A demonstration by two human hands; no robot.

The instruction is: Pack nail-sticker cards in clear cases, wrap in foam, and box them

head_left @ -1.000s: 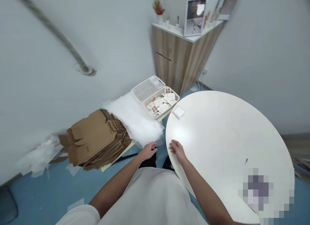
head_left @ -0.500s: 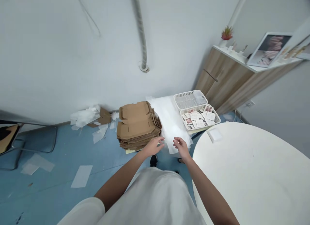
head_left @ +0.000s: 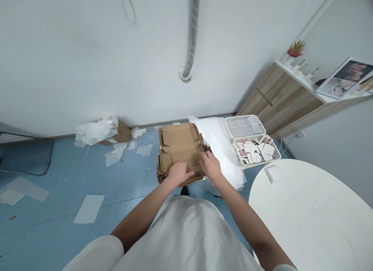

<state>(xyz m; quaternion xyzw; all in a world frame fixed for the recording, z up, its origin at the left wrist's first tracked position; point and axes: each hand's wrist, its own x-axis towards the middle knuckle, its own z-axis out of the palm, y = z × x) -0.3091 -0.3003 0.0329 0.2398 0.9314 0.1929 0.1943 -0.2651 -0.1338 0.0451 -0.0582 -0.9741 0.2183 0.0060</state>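
Several flattened brown cardboard boxes lie stacked in front of me, with their fold lines and flaps showing on top. On the near edge of the top box rests my left hand, its thumb stretched to the right and its fingers apart. My right hand touches the right near edge of the stack, fingers reaching forward and spread. Neither hand visibly grips a box. Right beside the stack lie white translucent foam sheets, partly under my right wrist.
Two white baskets hold things at the right: clear packets in the far basket, printed cards in the near basket. A round white table carries a small white pack. A cardboard box and loose sheets lie on the floor.
Both hands have come forward onto the cardboard stack; the right one has moved left from above the foam sheets. The view has turned a little to the left.
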